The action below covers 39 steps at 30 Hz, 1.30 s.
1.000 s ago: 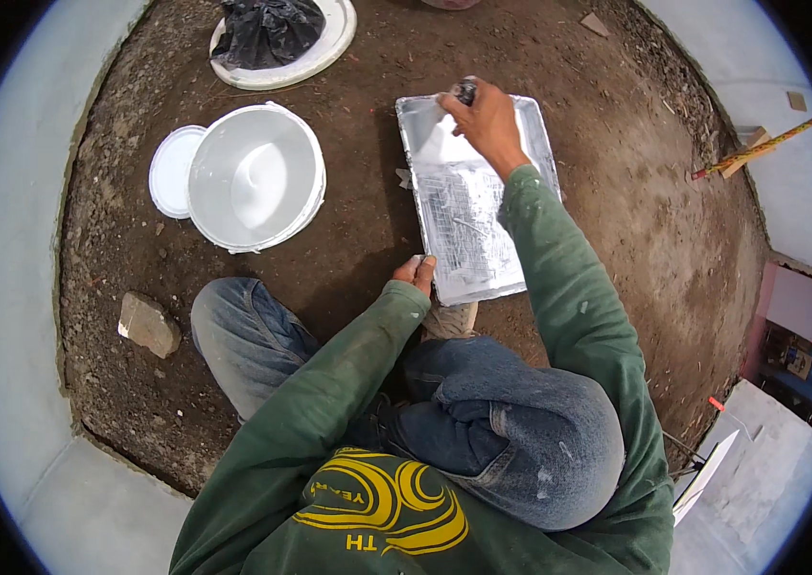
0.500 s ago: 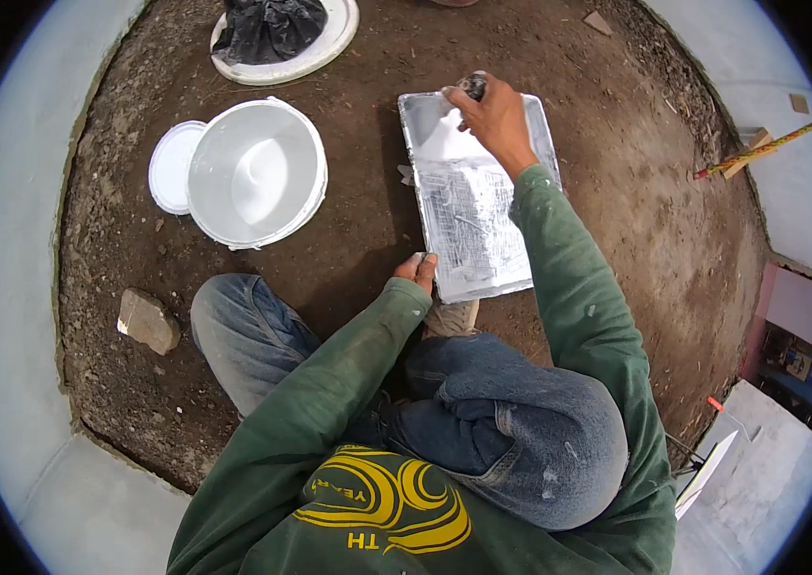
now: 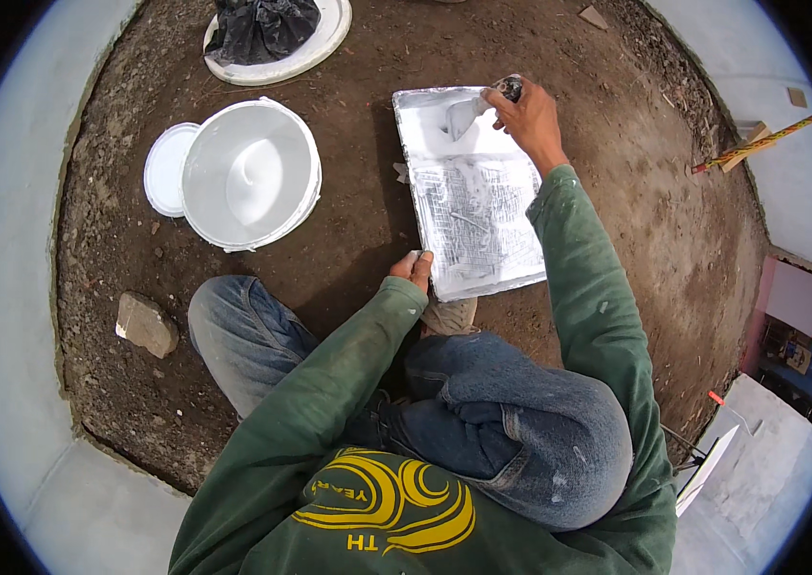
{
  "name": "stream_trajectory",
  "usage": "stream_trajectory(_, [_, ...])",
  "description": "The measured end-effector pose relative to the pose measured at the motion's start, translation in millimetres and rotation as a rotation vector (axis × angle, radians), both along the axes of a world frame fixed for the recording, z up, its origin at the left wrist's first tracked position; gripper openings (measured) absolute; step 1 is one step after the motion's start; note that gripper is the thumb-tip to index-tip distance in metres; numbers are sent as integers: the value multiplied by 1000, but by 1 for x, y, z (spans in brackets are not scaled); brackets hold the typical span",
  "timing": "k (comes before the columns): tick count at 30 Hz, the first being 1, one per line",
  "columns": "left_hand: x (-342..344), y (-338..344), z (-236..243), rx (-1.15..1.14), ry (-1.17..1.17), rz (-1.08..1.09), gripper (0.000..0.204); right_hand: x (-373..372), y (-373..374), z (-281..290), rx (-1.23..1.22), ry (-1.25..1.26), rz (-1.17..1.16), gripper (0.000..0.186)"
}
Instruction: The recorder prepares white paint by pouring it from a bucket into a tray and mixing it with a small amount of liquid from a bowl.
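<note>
A paint tray (image 3: 417,216) lies on the dirt in front of me, with white paint in its far well and streaks over its ridged slope. My left hand (image 3: 412,270) is closed on the tray's near left corner. In my right hand (image 3: 533,117) is the dark handle of a putty knife (image 3: 464,116). Its pale blade reaches down into the white paint at the tray's far end. To the left stands a white bucket (image 3: 310,196) with white paint at its bottom. A round white lid (image 3: 164,172) lies beside the bucket, partly behind it.
Beyond the bucket, a black plastic bag (image 3: 267,29) sits on a larger white lid (image 3: 334,38). A stone (image 3: 146,325) lies by my left knee. Pale walls (image 3: 3,240) border the dirt floor. At the right, a paint roller frame (image 3: 727,406) and a yellow-red stick (image 3: 761,149) are visible.
My right hand has shifted right and slightly nearer. The putty knife's blade now shows in the tray's far well. My left hand keeps its grip on the tray corner.
</note>
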<state>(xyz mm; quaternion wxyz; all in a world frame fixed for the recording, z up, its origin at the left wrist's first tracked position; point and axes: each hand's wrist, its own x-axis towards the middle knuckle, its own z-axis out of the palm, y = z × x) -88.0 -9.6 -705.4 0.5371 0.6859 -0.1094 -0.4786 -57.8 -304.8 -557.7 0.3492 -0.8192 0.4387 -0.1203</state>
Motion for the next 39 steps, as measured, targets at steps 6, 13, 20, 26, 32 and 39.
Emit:
stream_trajectory(6, [-4,1,-18,37,-31,-12,47,-19,-19,2,0,8,-41,27])
stream_trajectory(13, [-3,3,-19,-20,-23,24,42,-34,-36,4,-24,32,-70,27])
stream_trajectory(20, [-3,2,-14,-27,22,56,45,-47,-47,5,-51,95,-95,27])
stream_trajectory(26, [-3,-3,4,18,6,77,47,-57,-55,3,-97,79,-113,27])
stream_trajectory(32, [2,1,1,-77,-19,80,38,-53,-53,7,-145,94,-90,26])
stream_trajectory(39, [1,-2,9,-71,5,82,39,-63,-65,-1,-212,150,-81,29])
